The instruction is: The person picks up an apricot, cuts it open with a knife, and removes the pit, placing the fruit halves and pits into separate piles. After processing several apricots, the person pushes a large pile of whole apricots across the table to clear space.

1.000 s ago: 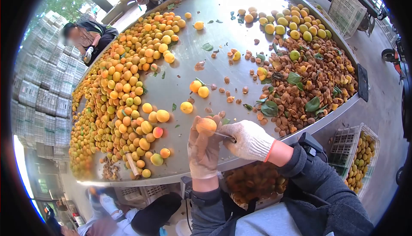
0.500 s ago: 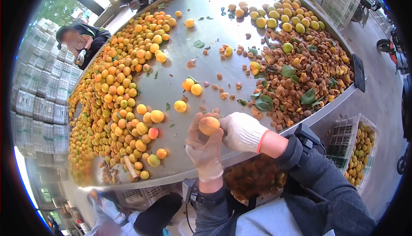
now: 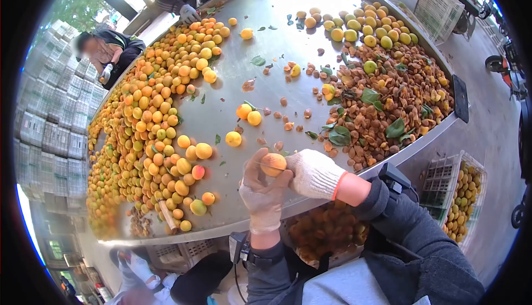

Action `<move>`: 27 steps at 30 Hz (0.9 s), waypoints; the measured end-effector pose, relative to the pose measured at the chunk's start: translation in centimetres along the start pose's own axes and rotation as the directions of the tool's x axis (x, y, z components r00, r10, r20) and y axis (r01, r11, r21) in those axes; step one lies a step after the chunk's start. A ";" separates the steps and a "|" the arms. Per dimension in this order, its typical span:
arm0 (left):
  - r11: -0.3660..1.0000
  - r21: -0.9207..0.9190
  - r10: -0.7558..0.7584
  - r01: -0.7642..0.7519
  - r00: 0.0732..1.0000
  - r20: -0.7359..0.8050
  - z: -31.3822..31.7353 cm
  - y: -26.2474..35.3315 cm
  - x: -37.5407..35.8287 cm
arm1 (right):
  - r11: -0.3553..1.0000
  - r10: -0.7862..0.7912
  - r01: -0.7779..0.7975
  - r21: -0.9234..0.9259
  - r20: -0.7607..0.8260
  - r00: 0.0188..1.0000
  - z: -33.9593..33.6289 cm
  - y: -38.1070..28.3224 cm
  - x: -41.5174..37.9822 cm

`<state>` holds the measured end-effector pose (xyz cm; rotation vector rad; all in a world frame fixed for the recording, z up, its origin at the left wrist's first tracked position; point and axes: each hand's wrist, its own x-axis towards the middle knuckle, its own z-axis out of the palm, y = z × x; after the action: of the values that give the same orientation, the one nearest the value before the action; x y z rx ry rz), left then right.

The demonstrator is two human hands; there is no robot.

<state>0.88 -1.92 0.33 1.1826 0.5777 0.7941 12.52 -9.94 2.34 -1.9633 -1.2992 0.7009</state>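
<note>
My left hand (image 3: 261, 198), in a pale glove, holds an orange apricot (image 3: 273, 164) between thumb and fingers above the near edge of the metal table (image 3: 221, 111). My right hand (image 3: 315, 174), in a white knitted glove with a red cuff edge, is closed right beside the apricot. A thin line crosses the fruit's surface; I cannot make out what it is, nor what the right fingers hold. Beyond my hands lie a few loose apricots (image 3: 233, 138) and scattered pits (image 3: 288, 126).
Many apricots (image 3: 160, 105) cover the table's left side. At right lies a heap of pits and leaves (image 3: 393, 97), with yellow-green fruit (image 3: 382, 25) behind. Fruit-filled crates stand below (image 3: 443, 186). Co-workers (image 3: 113, 50) are at the left, far end and lower left.
My hands stay together around the apricot, which has turned slightly and sits a little lower. At the far end, a co-worker's gloved hand has moved down to the fruit pile.
</note>
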 end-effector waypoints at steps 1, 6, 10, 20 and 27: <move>0.996 -0.028 -0.081 0.080 0.996 -0.030 0.0 0.0 0.1 | 1.000 -0.003 0.003 -0.005 0.002 1.000 -0.1 -0.2 -0.1; 0.998 -0.014 -0.059 0.058 0.994 -0.097 0.4 0.6 0.0 | 0.998 0.010 -0.013 -0.060 -0.051 0.999 -0.2 -0.3 -0.2; 0.966 0.244 0.114 -0.088 0.989 -0.096 0.5 -0.2 -0.1 | 0.997 0.032 -0.029 -0.073 0.041 0.999 -0.4 -0.2 0.3; 0.992 -0.116 -0.039 0.045 0.998 0.051 -1.2 1.1 0.6 | 0.960 -0.111 0.030 0.279 0.278 0.954 -0.5 1.6 0.9; 0.938 -0.282 -0.241 0.199 0.963 -0.120 -1.7 0.5 1.6 | 0.943 -0.117 0.180 0.280 -0.229 0.966 -2.7 -0.5 -0.6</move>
<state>0.40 0.40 0.34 0.7963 0.6928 0.7471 14.06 -10.97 4.52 -1.6278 -1.1275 0.5619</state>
